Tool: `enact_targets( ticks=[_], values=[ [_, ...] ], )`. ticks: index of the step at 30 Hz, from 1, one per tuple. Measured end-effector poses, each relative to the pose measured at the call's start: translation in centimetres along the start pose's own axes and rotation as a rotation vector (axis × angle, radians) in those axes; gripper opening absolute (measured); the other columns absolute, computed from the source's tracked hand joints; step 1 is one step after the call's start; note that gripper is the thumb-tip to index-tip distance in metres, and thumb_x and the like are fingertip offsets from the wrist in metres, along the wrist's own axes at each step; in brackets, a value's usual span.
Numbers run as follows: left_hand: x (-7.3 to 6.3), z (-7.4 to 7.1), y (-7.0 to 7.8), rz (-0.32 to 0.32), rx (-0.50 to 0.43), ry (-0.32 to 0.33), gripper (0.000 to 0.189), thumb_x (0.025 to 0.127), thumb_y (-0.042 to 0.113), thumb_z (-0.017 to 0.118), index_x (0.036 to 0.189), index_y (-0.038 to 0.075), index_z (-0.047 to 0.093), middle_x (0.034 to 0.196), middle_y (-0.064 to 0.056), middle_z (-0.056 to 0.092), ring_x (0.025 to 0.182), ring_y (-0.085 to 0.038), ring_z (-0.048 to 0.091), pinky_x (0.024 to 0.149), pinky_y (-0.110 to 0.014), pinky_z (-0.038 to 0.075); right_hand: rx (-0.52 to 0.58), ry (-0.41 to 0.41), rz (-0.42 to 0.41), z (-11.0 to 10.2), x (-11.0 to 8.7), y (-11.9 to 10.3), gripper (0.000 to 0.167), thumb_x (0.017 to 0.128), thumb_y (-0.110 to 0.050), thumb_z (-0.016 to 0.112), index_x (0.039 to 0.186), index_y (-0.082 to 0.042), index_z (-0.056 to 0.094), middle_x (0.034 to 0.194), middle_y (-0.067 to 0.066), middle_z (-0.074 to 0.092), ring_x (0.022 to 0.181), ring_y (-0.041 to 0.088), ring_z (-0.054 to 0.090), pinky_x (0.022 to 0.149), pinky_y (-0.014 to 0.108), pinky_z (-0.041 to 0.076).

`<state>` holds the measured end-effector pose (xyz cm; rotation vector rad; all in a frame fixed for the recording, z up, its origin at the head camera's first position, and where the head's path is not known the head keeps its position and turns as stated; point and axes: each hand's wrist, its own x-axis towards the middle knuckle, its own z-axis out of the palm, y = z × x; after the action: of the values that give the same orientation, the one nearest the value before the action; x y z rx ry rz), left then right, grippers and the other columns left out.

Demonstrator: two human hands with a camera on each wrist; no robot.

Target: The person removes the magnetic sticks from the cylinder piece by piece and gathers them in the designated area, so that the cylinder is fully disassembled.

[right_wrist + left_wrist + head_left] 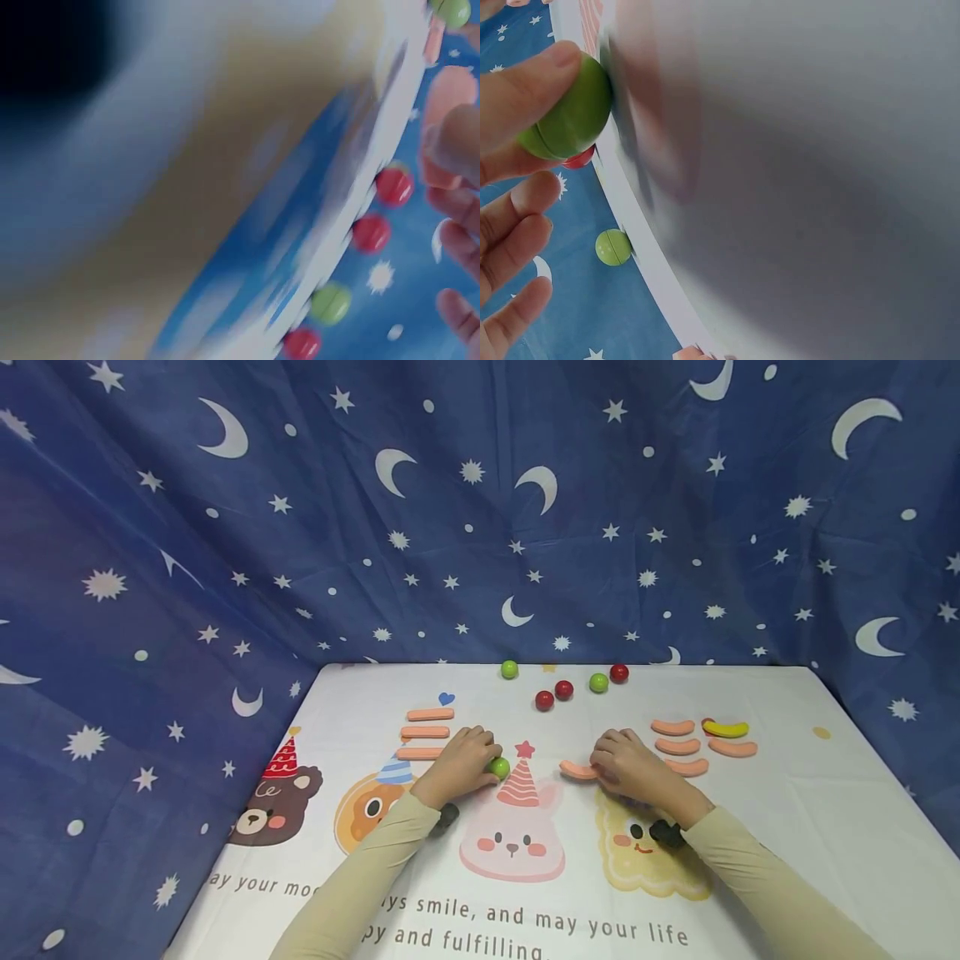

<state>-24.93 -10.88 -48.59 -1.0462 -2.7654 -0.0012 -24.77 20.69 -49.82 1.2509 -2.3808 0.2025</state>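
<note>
My left hand (463, 763) pinches a shiny green ball (499, 767) between thumb and index finger, low over the tablecloth. In the left wrist view that green ball (577, 112) has a seam line, and the other fingers are spread apart from it. To the right, my right hand (632, 764) holds one end of a curved pink toy sausage (578, 770), whose free end points left. The right wrist view has the thumb across this sausage (448, 97). Three straight-looking pink sticks (425, 732) lie in a column beside my left hand.
Right of my right hand lie several curved pink sausages (677, 747) and a yellow banana-shaped piece (725, 729). Along the back edge rest red balls (564, 690) and green balls (598, 682). A blue star-patterned curtain (480, 527) hangs behind the white printed tablecloth (795, 827).
</note>
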Motion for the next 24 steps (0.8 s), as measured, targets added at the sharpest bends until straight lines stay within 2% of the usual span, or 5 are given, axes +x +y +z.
enact_targets(
  ticks=[15,17,19,21,24],
  values=[
    [0.0,0.1,-0.2,-0.002,0.003,-0.011,0.034,0.074,0.042,0.076,0.097,0.018,0.069,0.089,0.005,0.058,0.083,-0.011,0.046,0.084,-0.03,0.042,-0.086,0.017,0.083,-5.9,-8.8,7.5,0.026,0.058,-0.01,0.083,0.075,-0.011,0.064,0.081,0.004,0.063,0.085,0.025,0.055,0.076,0.045,0.041],
    [0.0,0.1,-0.1,0.004,0.006,-0.01,0.033,0.074,0.042,0.076,0.097,0.019,0.069,0.089,0.005,0.058,0.082,-0.011,0.046,0.084,-0.03,0.042,-0.092,0.02,0.077,-6.5,-10.0,8.3,0.015,0.076,-0.022,0.073,0.075,-0.01,0.063,0.081,0.005,0.062,0.084,0.026,0.054,0.076,0.046,0.04],
    [0.0,0.1,-0.1,0.008,0.007,-0.008,0.033,0.074,0.043,0.075,0.097,0.019,0.069,0.088,0.005,0.058,0.082,-0.011,0.046,0.083,-0.03,0.042,-0.098,0.026,0.075,-6.9,-10.9,8.9,0.035,0.092,-0.038,0.051,0.074,-0.011,0.063,0.079,0.005,0.062,0.082,0.026,0.054,0.074,0.047,0.041],
    [0.0,0.0,-0.2,0.008,0.007,-0.006,0.033,0.074,0.043,0.075,0.096,0.019,0.069,0.088,0.005,0.057,0.082,-0.011,0.045,0.083,-0.03,0.042,-0.106,0.021,0.08,-7.2,-11.8,9.4,0.057,0.096,-0.047,0.025,0.074,-0.012,0.063,0.078,0.003,0.061,0.081,0.025,0.054,0.072,0.046,0.04],
    [0.0,0.0,-0.2,0.006,0.002,-0.003,0.033,0.074,0.042,0.076,0.096,0.019,0.069,0.087,0.005,0.057,0.082,-0.011,0.045,0.084,-0.03,0.042,-0.131,-0.009,0.1,-7.5,-12.9,10.0,0.033,0.09,-0.039,0.054,0.073,-0.012,0.063,0.077,0.003,0.061,0.08,0.025,0.054,0.072,0.046,0.041]
  ],
)
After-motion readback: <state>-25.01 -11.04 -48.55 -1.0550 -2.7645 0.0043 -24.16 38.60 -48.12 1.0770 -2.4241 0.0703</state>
